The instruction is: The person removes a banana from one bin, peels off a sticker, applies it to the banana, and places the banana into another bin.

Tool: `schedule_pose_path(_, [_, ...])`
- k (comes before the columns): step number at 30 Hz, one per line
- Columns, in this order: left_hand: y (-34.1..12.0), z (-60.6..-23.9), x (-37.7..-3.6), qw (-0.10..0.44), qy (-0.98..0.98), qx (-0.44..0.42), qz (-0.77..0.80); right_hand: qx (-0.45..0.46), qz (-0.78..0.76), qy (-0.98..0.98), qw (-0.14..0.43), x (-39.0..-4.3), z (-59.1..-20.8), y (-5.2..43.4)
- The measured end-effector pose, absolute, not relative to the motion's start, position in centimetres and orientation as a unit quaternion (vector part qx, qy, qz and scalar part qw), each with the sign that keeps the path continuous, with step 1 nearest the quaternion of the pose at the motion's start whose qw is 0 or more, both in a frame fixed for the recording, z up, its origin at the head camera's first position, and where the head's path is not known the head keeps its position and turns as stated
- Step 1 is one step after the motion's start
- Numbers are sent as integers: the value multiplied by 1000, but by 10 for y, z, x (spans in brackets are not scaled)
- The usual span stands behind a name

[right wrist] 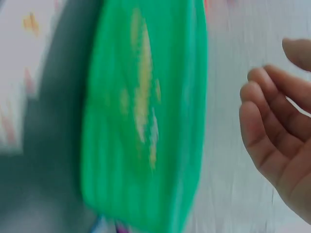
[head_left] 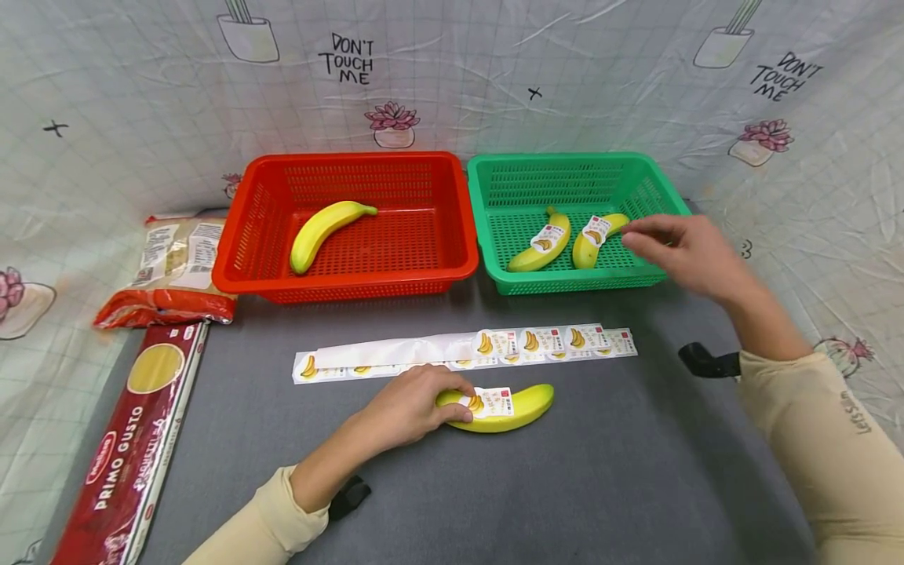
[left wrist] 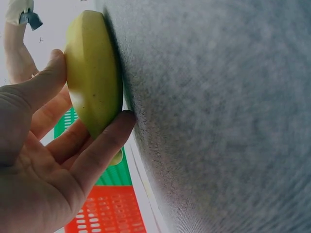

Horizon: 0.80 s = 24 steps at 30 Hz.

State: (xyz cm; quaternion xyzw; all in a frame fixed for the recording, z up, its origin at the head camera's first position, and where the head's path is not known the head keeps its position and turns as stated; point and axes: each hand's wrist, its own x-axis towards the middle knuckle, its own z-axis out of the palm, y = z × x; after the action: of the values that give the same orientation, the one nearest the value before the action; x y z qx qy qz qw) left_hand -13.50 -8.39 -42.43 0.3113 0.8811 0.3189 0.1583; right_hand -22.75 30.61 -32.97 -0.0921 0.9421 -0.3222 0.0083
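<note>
Two baskets [head_left: 346, 271] [head_left: 575, 278] side by side, sticker strip [head_left: 466, 349] before them, banana [head_left: 504, 408] nearer still

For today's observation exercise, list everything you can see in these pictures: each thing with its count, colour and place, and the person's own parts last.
Red basket: one, red, back left of the mat.
Unlabelled banana: one, yellow, in the red basket.
Green basket: one, green, beside the red one.
Labelled bananas: two, yellow, in the green basket.
Front banana: one, yellow with sticker, on the grey mat.
Sticker strip: one, white, mid-mat.
Spaghetti box: one, dark red, left edge.
Pasta bag: one, clear and orange, behind the box.
Left hand: grips the front banana.
Right hand: over the green basket's right rim, holding nothing.
</note>
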Motion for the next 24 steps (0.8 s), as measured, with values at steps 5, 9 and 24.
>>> schedule_pose_path(5, [-84, -426, -136, 154, 879, 318, 319, 32, -272, 961, 42, -256, -323, 379])
schedule_pose_path(9, [-83, -426, -136, 158, 879, 318, 317, 91, -289, 945, 128, -264, -339, 419])
schedule_pose_path(24, [-81, -425, -135, 168, 883, 304, 317, 103, -405, 896, 153, -263, -370, 431])
